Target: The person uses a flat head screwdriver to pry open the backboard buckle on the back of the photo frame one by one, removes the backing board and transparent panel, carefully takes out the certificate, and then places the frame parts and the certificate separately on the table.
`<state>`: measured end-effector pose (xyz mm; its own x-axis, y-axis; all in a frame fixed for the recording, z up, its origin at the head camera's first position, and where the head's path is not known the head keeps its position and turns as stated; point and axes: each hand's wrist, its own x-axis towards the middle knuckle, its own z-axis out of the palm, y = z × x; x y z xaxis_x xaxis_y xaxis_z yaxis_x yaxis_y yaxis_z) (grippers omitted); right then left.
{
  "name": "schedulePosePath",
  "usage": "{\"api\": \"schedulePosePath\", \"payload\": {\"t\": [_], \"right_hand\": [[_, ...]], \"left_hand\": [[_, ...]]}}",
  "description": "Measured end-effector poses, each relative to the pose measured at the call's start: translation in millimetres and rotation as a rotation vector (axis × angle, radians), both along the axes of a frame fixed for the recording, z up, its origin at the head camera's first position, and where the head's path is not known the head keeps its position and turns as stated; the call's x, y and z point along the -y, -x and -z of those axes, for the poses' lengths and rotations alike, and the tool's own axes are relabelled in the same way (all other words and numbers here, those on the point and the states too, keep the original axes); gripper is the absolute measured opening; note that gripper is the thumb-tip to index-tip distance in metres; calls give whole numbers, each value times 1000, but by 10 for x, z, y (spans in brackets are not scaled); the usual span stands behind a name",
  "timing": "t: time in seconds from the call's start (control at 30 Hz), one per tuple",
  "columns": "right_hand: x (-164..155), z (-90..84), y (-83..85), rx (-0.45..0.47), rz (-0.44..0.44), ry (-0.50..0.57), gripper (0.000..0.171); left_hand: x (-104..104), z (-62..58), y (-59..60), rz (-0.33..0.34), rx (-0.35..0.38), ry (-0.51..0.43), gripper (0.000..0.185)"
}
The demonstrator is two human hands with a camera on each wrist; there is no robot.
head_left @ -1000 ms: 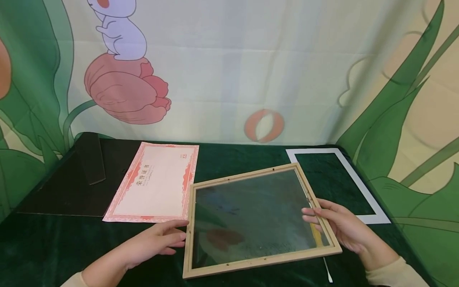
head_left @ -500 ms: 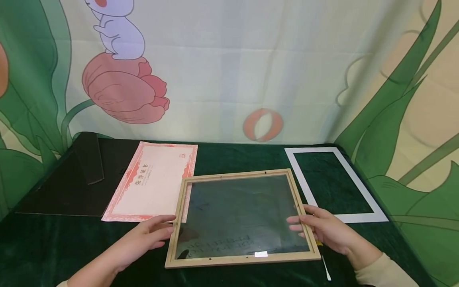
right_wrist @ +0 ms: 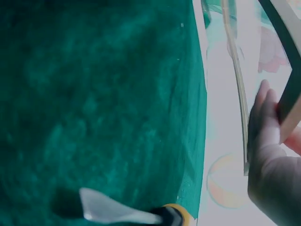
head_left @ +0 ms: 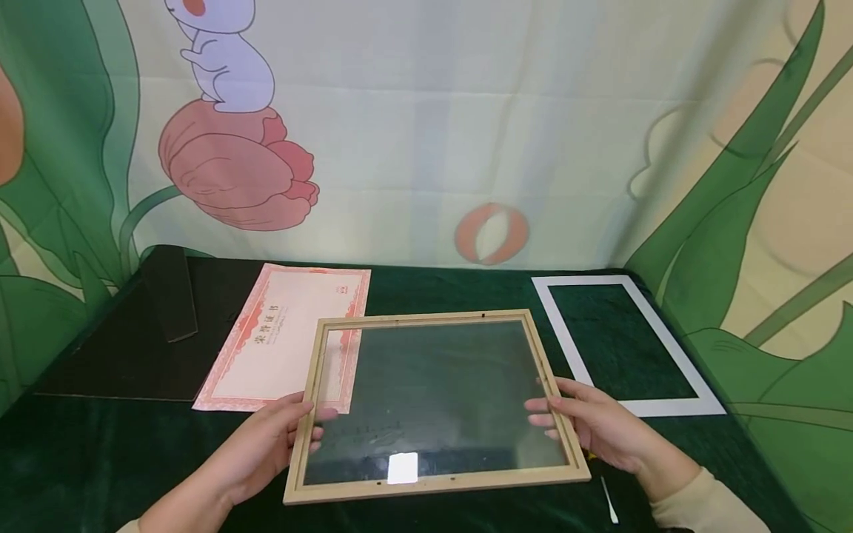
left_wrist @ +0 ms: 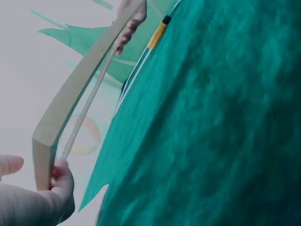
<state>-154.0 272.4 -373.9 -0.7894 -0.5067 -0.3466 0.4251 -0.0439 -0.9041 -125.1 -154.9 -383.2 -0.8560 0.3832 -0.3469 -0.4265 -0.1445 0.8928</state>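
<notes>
**Head view: two hands hold a wooden frame above the green bench**

Head camera shows, nearest, a small white-bladed tool [head_left: 608, 502] lying on the bench [head_left: 87, 466] by the right wrist. Just beyond it the left hand [head_left: 276, 444] grips the left rail of a glazed wooden frame [head_left: 426, 317], thumb on top and fingers curled under the glass. The right hand [head_left: 589, 422] clasps the right rail the same way, fingertips showing through the pane. Both wrist views show the frame held clear of the green cloth, with only its edge visible. The frame hangs over the middle of the bench, and its left corner covers part of a pink-bordered certificate [head_left: 280, 340]. Left of that lies a black backing board [head_left: 126, 348] with its stand raised. A white mat border [head_left: 566, 333] lies to the right, well apart from the frame. Behind stands a printed backdrop [head_left: 426, 133].
</notes>
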Motion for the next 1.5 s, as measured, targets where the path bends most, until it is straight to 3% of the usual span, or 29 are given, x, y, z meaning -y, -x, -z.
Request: {"api": "schedulePosePath", "payload": {"t": [0.13,0.4,0.7,1.1,1.27,1.37,1.5], "right_hand": [[44,71,2,-22,-27,-91,56],[93,161,-7,-133,-95,-312,55],[147,158,-15,-190,-79,-570,58],[156,136,-41,-280,-104,-650,56],[164,122,-38,-294,-113,-661,56],[163,120,-42,-289,-114,-655,56],[160,122,-50,-288,-115,-643,56]], "left_hand": [[-6,42,-3,-31,55,-97,54],[11,52,-14,-93,105,-165,53],[17,44,-11,-123,136,-248,53],[7,16,-20,-105,126,-291,56],[-8,-14,-32,-91,71,-346,67],[-19,-26,-31,-86,19,-300,65],[-17,-16,-26,-80,12,-202,51]]}}
